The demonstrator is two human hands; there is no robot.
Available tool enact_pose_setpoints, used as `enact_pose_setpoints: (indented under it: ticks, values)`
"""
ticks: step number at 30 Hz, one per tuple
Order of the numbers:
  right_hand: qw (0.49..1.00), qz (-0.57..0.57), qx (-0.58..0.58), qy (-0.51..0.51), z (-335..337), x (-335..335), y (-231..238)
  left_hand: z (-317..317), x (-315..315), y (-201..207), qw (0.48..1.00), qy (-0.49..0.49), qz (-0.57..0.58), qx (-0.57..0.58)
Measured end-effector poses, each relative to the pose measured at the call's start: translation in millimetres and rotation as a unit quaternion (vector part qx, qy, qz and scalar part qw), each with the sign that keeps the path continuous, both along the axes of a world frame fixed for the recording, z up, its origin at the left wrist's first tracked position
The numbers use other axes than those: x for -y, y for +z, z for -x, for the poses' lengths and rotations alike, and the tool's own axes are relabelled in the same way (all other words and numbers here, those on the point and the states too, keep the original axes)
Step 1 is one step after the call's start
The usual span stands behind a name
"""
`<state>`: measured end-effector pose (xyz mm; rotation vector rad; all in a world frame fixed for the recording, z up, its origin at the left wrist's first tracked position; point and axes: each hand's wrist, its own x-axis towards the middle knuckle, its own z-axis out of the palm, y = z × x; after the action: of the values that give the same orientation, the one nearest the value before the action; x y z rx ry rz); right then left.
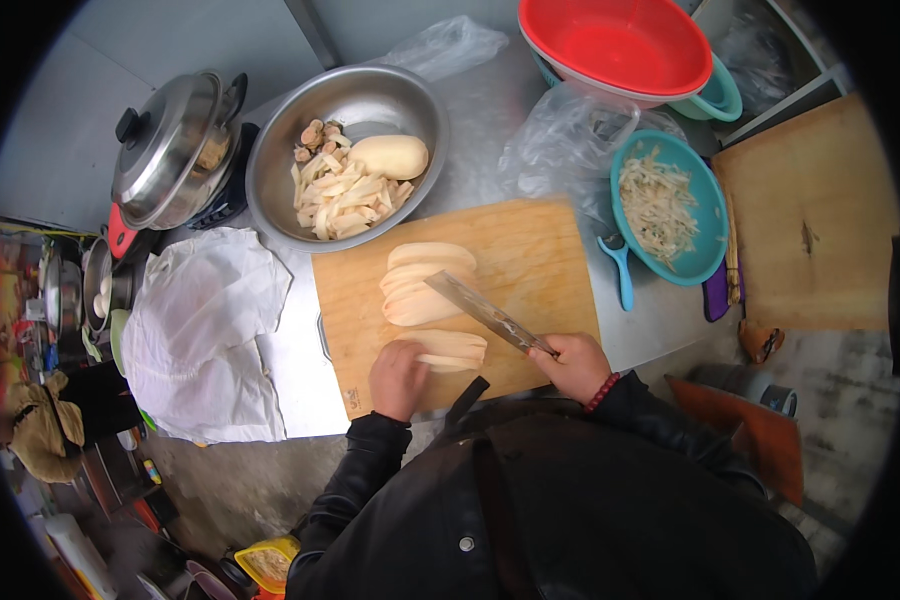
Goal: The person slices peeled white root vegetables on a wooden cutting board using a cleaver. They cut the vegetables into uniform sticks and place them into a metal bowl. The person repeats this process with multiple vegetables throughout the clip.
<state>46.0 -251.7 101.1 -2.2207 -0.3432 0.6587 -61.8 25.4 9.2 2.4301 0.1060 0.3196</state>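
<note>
My right hand (575, 367) is wrapped round the handle of a kitchen knife (482, 312). Its wide blade slants up and left over the wooden cutting board (540, 250), the tip close to a fanned row of pale lotus root slices (425, 285). Nearer to me, the curled fingers of my left hand (398, 382) hold the left end of a smaller stack of lotus root slices (452, 348). Beyond the board, a large steel bowl (270, 190) contains cut strips, a whole peeled lotus root (390, 157) and several brownish end pieces (316, 138).
Right of the board lie a blue peeler (620, 272) and a teal basin (711, 195) of shredded pieces. Clear plastic bags (560, 150) and a red basin (625, 45) stand behind. At left are a white cloth (205, 330) and a lidded steel pot (170, 150).
</note>
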Motion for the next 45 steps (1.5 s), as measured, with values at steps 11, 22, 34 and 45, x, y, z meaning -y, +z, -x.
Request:
enact_pose_setpoints:
  ticks: [11, 22, 34, 45]
  values:
    - [1.000, 0.016, 0.014, -0.012, 3.1, 8.3, -0.3, -10.7, 9.0, 18.1, 0.990, 0.028, -0.082, -0.113]
    - [0.999, 0.038, 0.024, 0.004, 6.4, 12.3, -10.9, -9.3, -0.2, 3.0, 0.974, 0.026, 0.088, -0.206]
    - [0.999, 0.033, 0.018, 0.011, 7.3, 11.1, -13.4, -4.8, 9.8, 12.3, 0.977, 0.029, 0.053, -0.206]
    - [0.998, 0.057, 0.003, 0.000, 6.1, 15.0, -18.4, 8.9, 7.0, -3.7, 0.945, 0.108, 0.259, -0.167]
